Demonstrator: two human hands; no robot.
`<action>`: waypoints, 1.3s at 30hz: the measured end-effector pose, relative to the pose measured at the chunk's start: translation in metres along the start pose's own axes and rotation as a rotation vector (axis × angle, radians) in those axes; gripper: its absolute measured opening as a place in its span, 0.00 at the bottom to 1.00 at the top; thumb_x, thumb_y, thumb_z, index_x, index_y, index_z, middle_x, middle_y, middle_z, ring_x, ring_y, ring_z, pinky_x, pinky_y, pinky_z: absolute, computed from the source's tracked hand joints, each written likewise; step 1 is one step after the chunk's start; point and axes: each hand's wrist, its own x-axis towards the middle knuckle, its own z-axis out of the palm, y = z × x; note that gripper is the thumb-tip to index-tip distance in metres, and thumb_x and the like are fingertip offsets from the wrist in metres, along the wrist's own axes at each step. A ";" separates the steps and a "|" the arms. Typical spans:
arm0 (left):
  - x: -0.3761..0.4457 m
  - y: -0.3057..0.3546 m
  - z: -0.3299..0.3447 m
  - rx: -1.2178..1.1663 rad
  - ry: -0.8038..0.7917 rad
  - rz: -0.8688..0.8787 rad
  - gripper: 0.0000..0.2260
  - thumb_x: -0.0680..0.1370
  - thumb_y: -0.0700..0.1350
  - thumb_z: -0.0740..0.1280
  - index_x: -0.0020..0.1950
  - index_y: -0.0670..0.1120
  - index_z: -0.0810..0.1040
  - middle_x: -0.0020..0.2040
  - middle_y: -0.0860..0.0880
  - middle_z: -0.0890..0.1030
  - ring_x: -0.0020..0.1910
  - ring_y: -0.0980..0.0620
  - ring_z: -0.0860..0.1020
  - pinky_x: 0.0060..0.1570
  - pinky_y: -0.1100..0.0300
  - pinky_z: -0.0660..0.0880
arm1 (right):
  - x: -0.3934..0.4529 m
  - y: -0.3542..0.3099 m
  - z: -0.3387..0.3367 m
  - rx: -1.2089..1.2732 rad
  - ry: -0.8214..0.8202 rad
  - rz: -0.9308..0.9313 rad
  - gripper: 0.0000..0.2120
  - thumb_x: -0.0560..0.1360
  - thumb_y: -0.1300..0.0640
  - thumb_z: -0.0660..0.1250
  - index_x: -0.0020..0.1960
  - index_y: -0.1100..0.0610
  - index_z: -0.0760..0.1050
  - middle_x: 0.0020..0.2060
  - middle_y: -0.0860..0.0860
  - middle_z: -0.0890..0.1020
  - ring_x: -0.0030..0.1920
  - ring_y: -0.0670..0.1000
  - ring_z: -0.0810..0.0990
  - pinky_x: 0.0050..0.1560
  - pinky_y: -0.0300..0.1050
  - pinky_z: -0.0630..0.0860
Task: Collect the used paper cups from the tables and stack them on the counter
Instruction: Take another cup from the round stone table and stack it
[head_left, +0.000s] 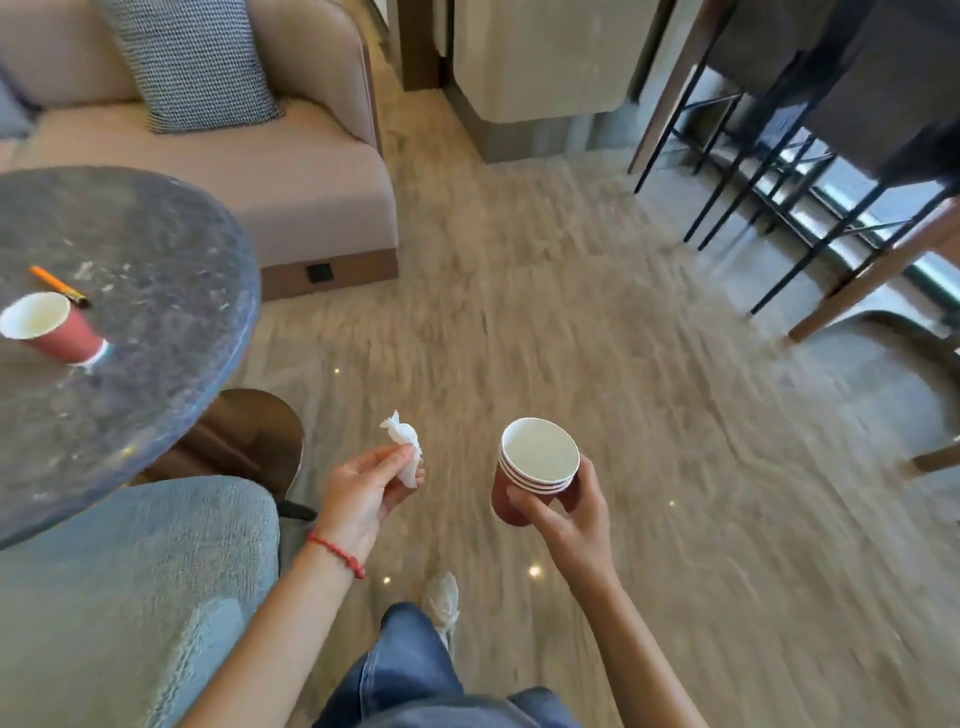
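My right hand (563, 512) grips a stack of several nested red paper cups (537, 467) with white insides, held upright over the floor. My left hand (366, 486) pinches a crumpled white napkin (405, 447) between thumb and fingers. One more red paper cup (52, 327) stands on the round dark stone table (156, 291) at the left, well away from both hands. An orange pen (57, 285) lies just behind that cup.
A blue upholstered chair (130, 582) sits at the lower left beside the table. A beige sofa (291, 171) with a patterned cushion (192, 57) stands behind it. Black-legged stools (779, 171) crowd the upper right. Polished stone floor (597, 322) stretches ahead.
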 end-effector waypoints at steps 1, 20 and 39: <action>0.013 0.015 0.001 -0.009 -0.003 0.017 0.06 0.74 0.35 0.67 0.36 0.37 0.77 0.26 0.49 0.80 0.27 0.57 0.79 0.30 0.66 0.77 | 0.016 -0.008 0.010 -0.013 -0.010 -0.010 0.28 0.59 0.53 0.76 0.57 0.47 0.72 0.48 0.37 0.81 0.50 0.39 0.78 0.50 0.33 0.74; 0.216 0.139 0.029 -0.130 0.268 0.085 0.04 0.73 0.37 0.68 0.39 0.38 0.78 0.36 0.45 0.78 0.37 0.51 0.76 0.41 0.59 0.77 | 0.295 -0.064 0.129 -0.079 -0.340 -0.038 0.28 0.59 0.51 0.77 0.57 0.44 0.72 0.49 0.36 0.81 0.51 0.39 0.80 0.47 0.31 0.75; 0.229 0.190 -0.027 -0.452 0.837 0.268 0.13 0.73 0.39 0.68 0.28 0.43 0.81 0.31 0.47 0.82 0.35 0.53 0.82 0.36 0.62 0.79 | 0.402 -0.121 0.318 -0.170 -1.085 -0.145 0.31 0.61 0.51 0.80 0.59 0.45 0.70 0.52 0.40 0.80 0.54 0.39 0.78 0.49 0.32 0.75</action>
